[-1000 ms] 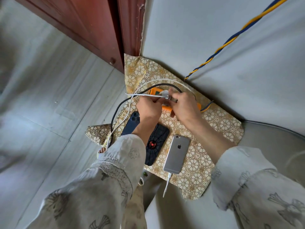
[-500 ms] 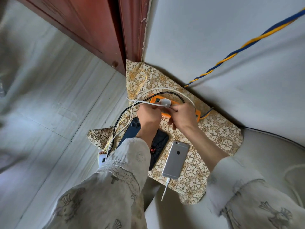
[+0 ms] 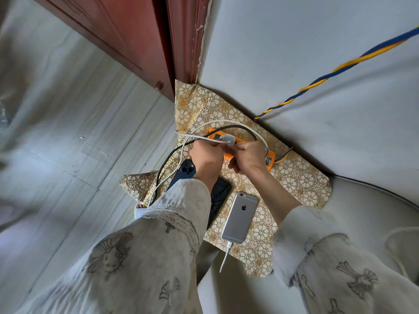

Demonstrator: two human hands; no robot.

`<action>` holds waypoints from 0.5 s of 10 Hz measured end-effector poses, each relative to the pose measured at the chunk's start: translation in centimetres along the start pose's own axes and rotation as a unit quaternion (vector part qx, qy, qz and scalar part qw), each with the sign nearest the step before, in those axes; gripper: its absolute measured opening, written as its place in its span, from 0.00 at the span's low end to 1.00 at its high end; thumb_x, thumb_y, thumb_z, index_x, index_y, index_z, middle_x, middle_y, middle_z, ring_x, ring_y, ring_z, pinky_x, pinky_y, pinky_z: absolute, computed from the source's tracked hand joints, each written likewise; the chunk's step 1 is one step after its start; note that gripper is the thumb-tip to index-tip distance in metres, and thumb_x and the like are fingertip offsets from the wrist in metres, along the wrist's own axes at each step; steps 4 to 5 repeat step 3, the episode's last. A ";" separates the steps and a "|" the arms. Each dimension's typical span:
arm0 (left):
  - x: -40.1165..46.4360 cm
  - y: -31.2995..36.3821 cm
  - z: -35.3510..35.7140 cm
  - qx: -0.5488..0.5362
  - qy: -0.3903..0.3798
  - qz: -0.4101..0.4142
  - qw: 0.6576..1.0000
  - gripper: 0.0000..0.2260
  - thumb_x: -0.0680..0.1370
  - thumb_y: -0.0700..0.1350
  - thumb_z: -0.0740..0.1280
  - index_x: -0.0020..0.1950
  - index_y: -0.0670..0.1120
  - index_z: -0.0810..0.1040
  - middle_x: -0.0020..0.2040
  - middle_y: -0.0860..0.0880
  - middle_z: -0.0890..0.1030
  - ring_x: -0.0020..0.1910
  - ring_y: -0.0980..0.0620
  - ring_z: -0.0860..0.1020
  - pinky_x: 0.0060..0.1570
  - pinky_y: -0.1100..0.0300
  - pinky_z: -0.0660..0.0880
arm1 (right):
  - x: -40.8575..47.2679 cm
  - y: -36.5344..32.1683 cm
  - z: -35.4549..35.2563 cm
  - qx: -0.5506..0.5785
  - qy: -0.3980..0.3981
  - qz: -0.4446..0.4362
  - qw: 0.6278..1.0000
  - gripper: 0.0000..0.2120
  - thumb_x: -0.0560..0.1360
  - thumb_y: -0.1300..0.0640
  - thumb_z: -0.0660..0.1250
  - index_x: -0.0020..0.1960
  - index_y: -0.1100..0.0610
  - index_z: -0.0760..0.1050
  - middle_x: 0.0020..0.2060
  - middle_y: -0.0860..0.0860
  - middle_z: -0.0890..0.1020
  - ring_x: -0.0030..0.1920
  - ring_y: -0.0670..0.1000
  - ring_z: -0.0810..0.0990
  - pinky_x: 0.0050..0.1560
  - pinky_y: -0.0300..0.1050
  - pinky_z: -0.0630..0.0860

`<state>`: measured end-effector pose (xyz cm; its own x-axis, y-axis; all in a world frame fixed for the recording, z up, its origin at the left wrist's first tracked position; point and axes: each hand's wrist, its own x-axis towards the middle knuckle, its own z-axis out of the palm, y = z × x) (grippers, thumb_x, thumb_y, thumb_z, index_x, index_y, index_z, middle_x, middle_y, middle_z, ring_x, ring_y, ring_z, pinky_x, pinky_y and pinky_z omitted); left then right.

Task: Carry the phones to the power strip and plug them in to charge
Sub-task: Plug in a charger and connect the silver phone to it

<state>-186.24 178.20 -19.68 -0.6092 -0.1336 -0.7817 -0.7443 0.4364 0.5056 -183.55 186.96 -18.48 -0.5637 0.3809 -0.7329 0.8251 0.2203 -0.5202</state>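
Both hands have drawn closer over the orange power strip (image 3: 244, 146) since a second ago, and the white charger plug (image 3: 227, 139) now sits above its sockets. Left hand (image 3: 207, 155) pinches the white cable (image 3: 192, 137) at the plug; right hand (image 3: 249, 156) closes its grip on the plug's other side. Behind the wrists, three phones lie face down on the floral cloth (image 3: 299, 180): a blue phone (image 3: 183, 172), a black phone (image 3: 218, 193), and a silver phone (image 3: 240, 217) with a cable attached. Grey wall (image 3: 294, 53) and red door (image 3: 140, 37) meet behind.

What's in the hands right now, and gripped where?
Both hands, left hand and right hand, pinch the white charger plug by its sides over the orange power strip.
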 end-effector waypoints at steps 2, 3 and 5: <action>0.7 0.0 -1.1 -0.011 -0.055 0.016 0.998 0.13 0.71 0.47 0.72 0.52 0.42 0.81 0.49 0.43 0.83 0.48 0.47 0.79 0.40 0.59 0.71 | 0.0 0.0 0.4 -0.069 0.012 -0.015 0.997 0.16 0.76 0.51 0.64 0.36 0.61 0.78 0.22 0.54 0.77 0.16 0.42 0.71 0.22 0.33 0.67; -0.5 -1.3 -2.5 0.033 -0.088 0.069 0.993 0.14 0.73 0.48 0.69 0.55 0.43 0.80 0.46 0.47 0.81 0.50 0.48 0.77 0.49 0.58 0.73 | -1.6 1.3 0.6 -0.064 0.024 -0.027 0.997 0.16 0.77 0.53 0.62 0.35 0.61 0.77 0.28 0.56 0.79 0.25 0.46 0.76 0.35 0.43 0.72; -0.5 -1.3 -2.5 0.033 -0.088 0.069 0.993 0.14 0.73 0.48 0.69 0.55 0.43 0.80 0.46 0.47 0.81 0.50 0.48 0.77 0.49 0.58 0.73 | -1.6 1.3 0.6 -0.064 0.024 -0.027 0.997 0.16 0.77 0.53 0.62 0.35 0.61 0.77 0.28 0.56 0.79 0.25 0.46 0.76 0.35 0.43 0.72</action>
